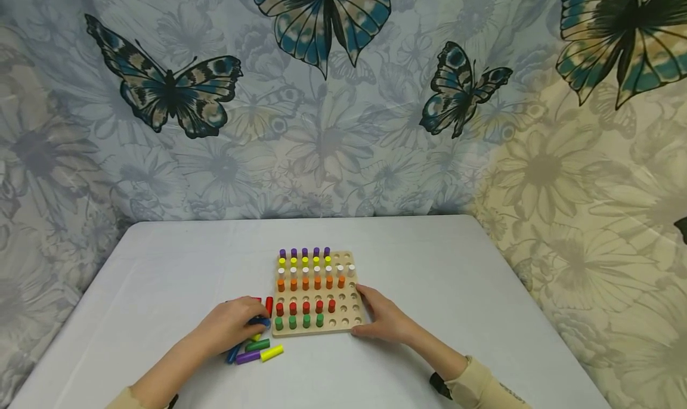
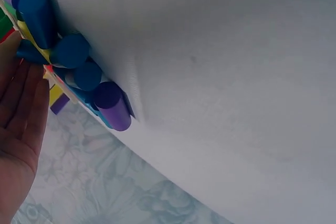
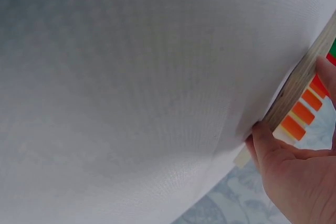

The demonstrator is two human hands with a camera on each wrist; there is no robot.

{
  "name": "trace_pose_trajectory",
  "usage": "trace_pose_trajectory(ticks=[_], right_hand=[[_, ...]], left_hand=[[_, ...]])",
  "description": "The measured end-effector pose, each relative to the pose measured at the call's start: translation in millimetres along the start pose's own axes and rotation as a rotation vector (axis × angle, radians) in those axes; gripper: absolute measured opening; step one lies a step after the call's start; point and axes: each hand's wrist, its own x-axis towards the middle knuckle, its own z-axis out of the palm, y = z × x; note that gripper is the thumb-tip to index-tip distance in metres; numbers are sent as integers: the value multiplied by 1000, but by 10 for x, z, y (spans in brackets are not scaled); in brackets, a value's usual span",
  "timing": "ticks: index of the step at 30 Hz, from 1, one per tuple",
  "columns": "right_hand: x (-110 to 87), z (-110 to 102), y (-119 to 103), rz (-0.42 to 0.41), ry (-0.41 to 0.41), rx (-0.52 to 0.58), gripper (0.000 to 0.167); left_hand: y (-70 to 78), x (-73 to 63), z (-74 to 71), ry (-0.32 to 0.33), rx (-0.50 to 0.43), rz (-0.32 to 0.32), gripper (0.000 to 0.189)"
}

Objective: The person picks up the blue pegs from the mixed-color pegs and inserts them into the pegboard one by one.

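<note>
A wooden pegboard (image 1: 316, 332) lies on the table, with rows of purple, yellow, white, orange, red and green pegs standing in it. Between the orange and red rows is a line of bare holes. My left hand (image 1: 231, 324) is over a loose pile at the board's left side. Its thumb and fingertips pinch a blue peg (image 2: 31, 52), which also shows below the fingers in the head view. My right hand (image 1: 385, 316) rests against the board's right edge, thumb near the front corner and fingers farther back. In the right wrist view its fingertips press the wooden side (image 3: 294, 90).
Around the left hand lie a red peg (image 1: 269, 306), a green peg (image 1: 257, 345), a purple peg (image 1: 248, 358), a yellow peg (image 1: 272, 353) and several blue ones. The white table (image 1: 429, 266) ends at a butterfly-patterned backdrop (image 1: 322, 158).
</note>
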Motion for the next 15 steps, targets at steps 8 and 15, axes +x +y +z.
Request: trace_pose_trajectory(ticks=[8, 15], right_hand=[[0, 0, -2, -10, 1, 10, 93], [-5, 2, -1, -8, 2, 4, 93]], left_hand=[[-29, -57, -9, 60, -85, -41, 14], [-75, -100, 15, 90, -194, -82, 16]])
